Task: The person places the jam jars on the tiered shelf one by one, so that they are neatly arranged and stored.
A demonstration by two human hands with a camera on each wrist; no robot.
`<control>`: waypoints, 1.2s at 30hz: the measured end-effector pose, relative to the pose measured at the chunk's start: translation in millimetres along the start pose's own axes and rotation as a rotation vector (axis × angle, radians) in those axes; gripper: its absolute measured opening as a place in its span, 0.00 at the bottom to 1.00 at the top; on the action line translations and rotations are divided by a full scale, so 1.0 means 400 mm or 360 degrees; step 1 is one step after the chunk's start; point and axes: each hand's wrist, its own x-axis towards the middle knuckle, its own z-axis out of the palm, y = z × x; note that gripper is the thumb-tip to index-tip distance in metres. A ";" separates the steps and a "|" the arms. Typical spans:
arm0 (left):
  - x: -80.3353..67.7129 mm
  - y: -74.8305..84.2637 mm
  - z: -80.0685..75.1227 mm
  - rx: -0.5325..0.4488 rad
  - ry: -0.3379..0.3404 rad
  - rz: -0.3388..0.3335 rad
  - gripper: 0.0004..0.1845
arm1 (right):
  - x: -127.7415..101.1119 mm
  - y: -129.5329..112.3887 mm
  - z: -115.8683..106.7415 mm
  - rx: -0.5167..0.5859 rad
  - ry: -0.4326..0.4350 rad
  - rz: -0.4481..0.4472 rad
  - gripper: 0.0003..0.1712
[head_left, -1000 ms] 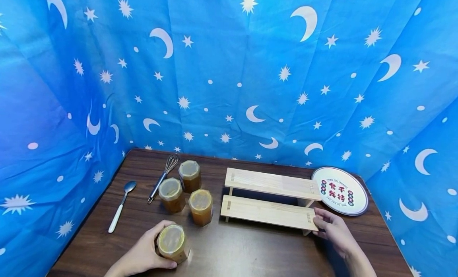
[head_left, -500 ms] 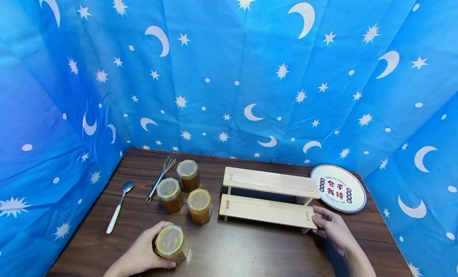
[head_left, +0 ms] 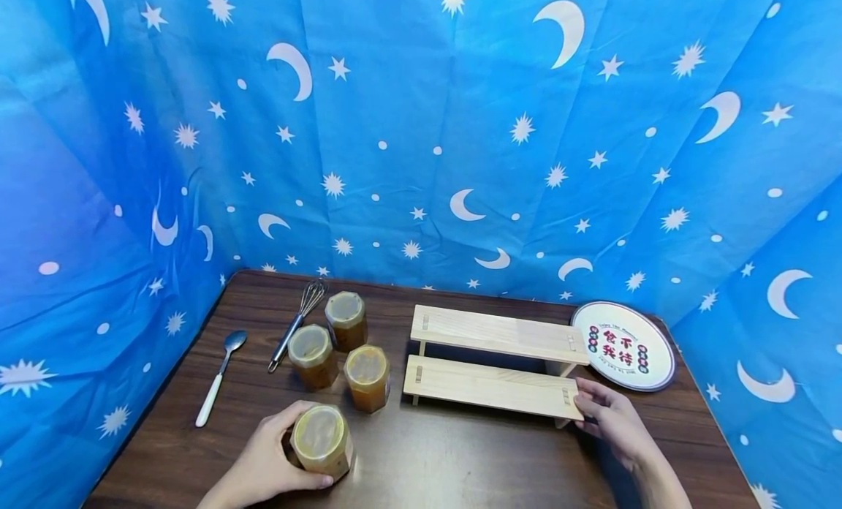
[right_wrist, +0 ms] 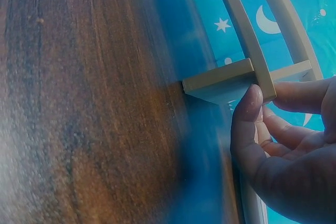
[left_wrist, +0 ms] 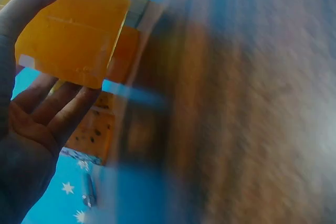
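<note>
While the left hand (head_left: 263, 465) is gripping the near jar (head_left: 320, 442) at the table's (head_left: 460, 465) front edge, apparently lifted (wrist view blurred), right hand (head_left: 612, 421) is pinching the wooden rack's (head_left: 490, 385) lower-shelf end.

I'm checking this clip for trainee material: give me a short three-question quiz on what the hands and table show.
1. True or false: the left hand grips a jar.
2. How many other jars stand grouped behind it? A) two B) three C) five
3. Which end of the wooden shelf does the right hand hold?

Key: 1 true. 2 B; the three jars stand right of the whisk and spoon. 3 Its right end, at the lower tier, near the round plate.
</note>
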 end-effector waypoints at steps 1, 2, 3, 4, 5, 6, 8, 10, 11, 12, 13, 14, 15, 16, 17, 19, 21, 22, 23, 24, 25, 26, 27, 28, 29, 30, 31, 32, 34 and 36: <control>0.004 0.006 0.000 0.0004 0.0025 0.0026 0.46 | 0.000 0.001 0.001 0.0005 0.0000 0.0003 0.34; 0.009 0.013 0.000 0.0005 0.0046 0.0040 0.46 | -0.001 0.001 0.001 0.0008 0.0000 0.0005 0.34; 0.013 0.021 0.000 0.0002 0.0063 0.0053 0.47 | -0.001 0.002 0.001 0.0010 -0.0001 0.0006 0.34; 0.018 0.028 -0.001 -0.0006 0.0075 0.0059 0.47 | 0.000 0.003 0.002 0.0014 0.0000 0.0008 0.34; 0.022 0.037 -0.002 -0.0024 0.0076 0.0058 0.47 | 0.000 0.003 0.002 0.0020 0.0001 0.0010 0.34; 0.026 0.046 -0.004 -0.0041 0.0073 0.0045 0.47 | 0.000 0.003 0.002 0.0023 0.0002 0.0011 0.34; 0.036 0.068 -0.011 -0.0079 0.0058 -0.0025 0.47 | 0.002 0.002 0.002 0.0030 0.0001 0.0015 0.34; 0.047 0.092 -0.018 -0.0104 0.0046 -0.0089 0.46 | 0.002 0.000 0.003 0.0030 0.0002 0.0017 0.34; 0.053 0.105 -0.022 -0.0106 0.0048 -0.0111 0.45 | 0.002 -0.001 0.003 0.0031 0.0002 0.0017 0.34; 0.060 0.117 -0.025 -0.0100 0.0054 -0.0133 0.45 | 0.001 -0.002 0.003 0.0030 0.0001 0.0016 0.34; 0.068 0.129 -0.028 -0.0092 0.0066 -0.0141 0.45 | 0.001 -0.003 0.003 0.0031 0.0000 0.0015 0.34; 0.076 0.139 -0.030 -0.0069 0.0084 -0.0126 0.45 | 0.001 -0.003 0.003 0.0031 0.0000 0.0015 0.34; 0.085 0.150 -0.033 -0.0043 0.0103 -0.0096 0.45 | 0.000 -0.003 0.003 0.0031 0.0000 0.0014 0.34; 0.093 0.159 -0.034 -0.0020 0.0126 -0.0079 0.46 | 0.001 -0.002 0.002 0.0032 -0.0001 0.0013 0.34; 0.102 0.167 -0.036 0.0006 0.0148 -0.0060 0.46 | 0.001 -0.002 0.001 0.0035 -0.0001 0.0013 0.34; 0.119 0.183 -0.037 0.0054 0.0185 -0.0051 0.47 | 0.002 0.001 0.000 0.0040 -0.0001 0.0014 0.34; 0.138 0.198 -0.036 0.0092 0.0218 -0.0050 0.47 | 0.003 0.003 0.000 0.0045 0.0000 0.0016 0.34; 0.147 0.204 -0.035 0.0101 0.0232 -0.0061 0.47 | 0.003 0.003 0.001 0.0047 0.0000 0.0017 0.34; 0.156 0.211 -0.034 0.0108 0.0245 -0.0066 0.47 | 0.003 0.003 0.001 0.0048 0.0001 0.0018 0.34; 0.165 0.216 -0.032 0.0108 0.0254 -0.0064 0.47 | 0.003 0.004 0.001 0.0049 0.0000 0.0017 0.34; 0.175 0.221 -0.030 0.0099 0.0260 -0.0052 0.47 | 0.002 0.004 0.002 0.0052 0.0001 0.0017 0.34; 0.185 0.226 -0.028 0.0089 0.0266 -0.0042 0.46 | 0.002 0.004 0.002 0.0052 0.0001 0.0016 0.34; 0.194 0.231 -0.025 0.0074 0.0272 -0.0036 0.46 | 0.002 0.004 0.003 0.0052 0.0003 0.0016 0.34; 0.204 0.236 -0.022 0.0060 0.0275 -0.0026 0.46 | 0.001 0.004 0.003 0.0051 0.0003 0.0015 0.34; 0.214 0.241 -0.019 0.0045 0.0276 -0.0018 0.47 | 0.001 0.004 0.003 0.0048 0.0003 0.0013 0.34; 0.224 0.247 -0.016 0.0026 0.0276 -0.0015 0.47 | 0.001 0.005 0.003 0.0046 0.0003 0.0011 0.34; 0.233 0.253 -0.012 0.0017 0.0279 -0.0018 0.48 | 0.001 0.005 0.003 0.0044 0.0004 0.0011 0.34; 0.243 0.259 -0.008 0.0013 0.0282 -0.0021 0.48 | 0.001 0.006 0.003 0.0042 0.0003 0.0009 0.34; 0.262 0.271 0.000 -0.0009 0.0276 -0.0010 0.48 | 0.001 0.008 0.002 0.0038 0.0000 0.0005 0.34; 0.282 0.285 0.010 -0.0028 0.0267 0.0008 0.48 | 0.001 0.009 0.000 0.0039 0.0000 -0.0001 0.34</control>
